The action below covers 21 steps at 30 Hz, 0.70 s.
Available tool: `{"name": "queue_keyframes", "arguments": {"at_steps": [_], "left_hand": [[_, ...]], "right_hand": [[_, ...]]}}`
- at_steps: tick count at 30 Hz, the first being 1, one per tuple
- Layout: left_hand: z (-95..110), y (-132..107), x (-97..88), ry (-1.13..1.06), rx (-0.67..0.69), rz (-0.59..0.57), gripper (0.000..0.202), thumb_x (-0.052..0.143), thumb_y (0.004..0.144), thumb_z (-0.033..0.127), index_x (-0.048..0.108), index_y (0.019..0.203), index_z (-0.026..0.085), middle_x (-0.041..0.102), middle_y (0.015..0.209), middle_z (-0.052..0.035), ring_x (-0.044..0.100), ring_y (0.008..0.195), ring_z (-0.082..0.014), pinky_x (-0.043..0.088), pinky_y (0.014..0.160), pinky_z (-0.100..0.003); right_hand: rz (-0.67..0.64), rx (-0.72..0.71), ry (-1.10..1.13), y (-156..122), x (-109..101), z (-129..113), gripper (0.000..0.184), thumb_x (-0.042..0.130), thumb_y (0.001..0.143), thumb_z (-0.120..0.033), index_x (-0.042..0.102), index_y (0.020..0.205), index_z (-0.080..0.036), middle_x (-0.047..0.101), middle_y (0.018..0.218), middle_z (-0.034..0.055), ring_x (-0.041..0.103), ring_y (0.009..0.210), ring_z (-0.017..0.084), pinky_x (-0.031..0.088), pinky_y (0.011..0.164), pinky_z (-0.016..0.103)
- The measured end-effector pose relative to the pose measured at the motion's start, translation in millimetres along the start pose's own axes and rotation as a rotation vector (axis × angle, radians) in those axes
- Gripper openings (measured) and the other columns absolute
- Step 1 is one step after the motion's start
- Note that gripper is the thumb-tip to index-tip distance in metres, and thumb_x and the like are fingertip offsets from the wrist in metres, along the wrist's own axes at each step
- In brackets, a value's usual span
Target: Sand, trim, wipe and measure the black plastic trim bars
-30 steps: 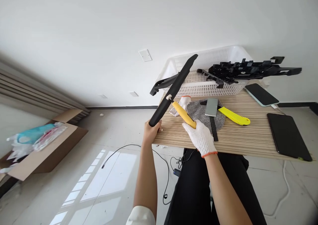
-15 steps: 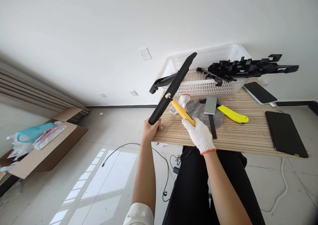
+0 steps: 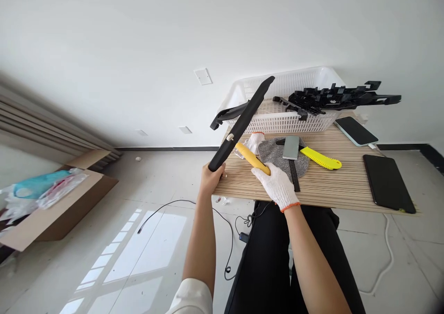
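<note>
A long, curved black plastic part is gripped at its lower end by my bare left hand, which is closed around it. The part slants up to the right and has a small pale spot near its middle. My right hand, in a white knitted glove with an orange cuff, is closed on a yellow-handled tool. The tool's front end points up-left toward the part, beside the pale spot; its tip is too small to make out. Below it lie a grey cloth and a crumpled white glove.
A white plastic basket holds several black plastic parts that stick out to the right. On the slatted table are a grey block, a yellow-green utility knife and two phones. A cardboard box stands left, with a cable on the floor.
The whole view has shifted slightly. The yellow-handled tool's front end now sits a little lower along the black part, below the pale spot. Both hands keep their holds.
</note>
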<state>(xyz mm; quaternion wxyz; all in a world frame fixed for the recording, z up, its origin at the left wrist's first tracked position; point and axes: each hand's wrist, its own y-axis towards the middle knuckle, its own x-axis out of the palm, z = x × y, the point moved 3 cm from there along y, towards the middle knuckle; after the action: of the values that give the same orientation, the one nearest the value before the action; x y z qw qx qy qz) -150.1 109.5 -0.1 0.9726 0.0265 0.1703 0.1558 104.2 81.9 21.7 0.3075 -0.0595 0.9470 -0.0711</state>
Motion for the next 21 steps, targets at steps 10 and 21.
{"name": "queue_keyframes", "arguments": {"at_steps": [10, 21], "left_hand": [[2.6, 0.0, 1.1, -0.013, -0.005, -0.011, 0.026, 0.068, 0.075, 0.030, 0.050, 0.058, 0.020, 0.054, 0.050, 0.0021, 0.052, 0.049, -0.0119, 0.044, 0.055, -0.025], [2.4, -0.6, -0.1, -0.015, 0.012, -0.037, 0.028, 0.068, 0.078, 0.034, 0.051, 0.060, 0.020, 0.055, 0.052, 0.0014, 0.053, 0.051, -0.0127, 0.043, 0.056, -0.027]], "right_hand": [[-0.116, -0.102, 0.029, 1.1, -1.5, -2.3, 0.047, 0.057, 0.085, -0.067, 0.073, 0.115, -0.034, 0.074, 0.096, 0.0024, 0.064, 0.084, 0.022, 0.040, 0.069, 0.029], [0.049, -0.071, 0.069, 0.5, -1.1, 3.7, 0.050, 0.050, 0.087, -0.071, 0.070, 0.109, -0.030, 0.072, 0.093, 0.0034, 0.061, 0.083, 0.022, 0.037, 0.071, 0.031]]}}
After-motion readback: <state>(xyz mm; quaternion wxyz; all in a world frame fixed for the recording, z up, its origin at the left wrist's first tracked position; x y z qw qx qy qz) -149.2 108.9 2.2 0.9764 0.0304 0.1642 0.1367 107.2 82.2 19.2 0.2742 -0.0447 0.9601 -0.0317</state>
